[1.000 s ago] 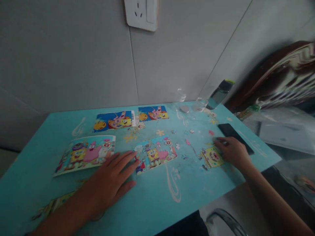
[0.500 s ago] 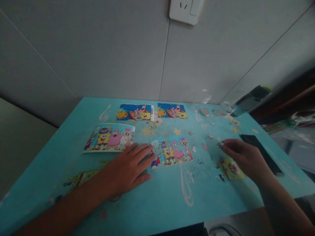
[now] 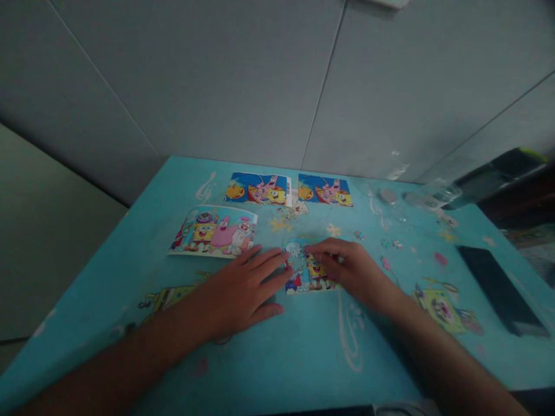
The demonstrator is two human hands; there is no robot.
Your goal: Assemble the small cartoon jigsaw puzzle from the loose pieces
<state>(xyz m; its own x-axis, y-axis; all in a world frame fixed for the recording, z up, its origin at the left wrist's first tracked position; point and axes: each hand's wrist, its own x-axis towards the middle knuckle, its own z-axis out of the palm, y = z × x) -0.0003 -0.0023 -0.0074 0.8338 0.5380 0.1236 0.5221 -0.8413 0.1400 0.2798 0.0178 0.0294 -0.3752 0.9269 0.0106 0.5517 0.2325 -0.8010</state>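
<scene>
A small cartoon jigsaw puzzle (image 3: 302, 278) lies in front of me, partly assembled when last fully visible; its right part is now covered. My left hand (image 3: 249, 289) rests flat with fingers spread, its fingertips at the puzzle's left edge. Over the upper part of the puzzle, my right hand (image 3: 342, 263) has thumb and finger pinched on a small puzzle piece, mostly hidden by the fingers. Left of the puzzle is a picture card (image 3: 214, 232) with the same cartoon scene. Several loose pieces (image 3: 385, 263) are scattered to the right.
Two blue cartoon pictures (image 3: 258, 189) (image 3: 326, 190) lie near the wall. A dark flat object (image 3: 500, 289) sits at the right. Clear plastic containers (image 3: 440, 193) and a dark bottle (image 3: 494, 176) stand at the back right. The tablecloth (image 3: 299, 358) has printed cartoon figures.
My right hand has moved left from beside the loose pieces to the puzzle, carrying a small piece. My left hand keeps its place by the puzzle. The view has shifted.
</scene>
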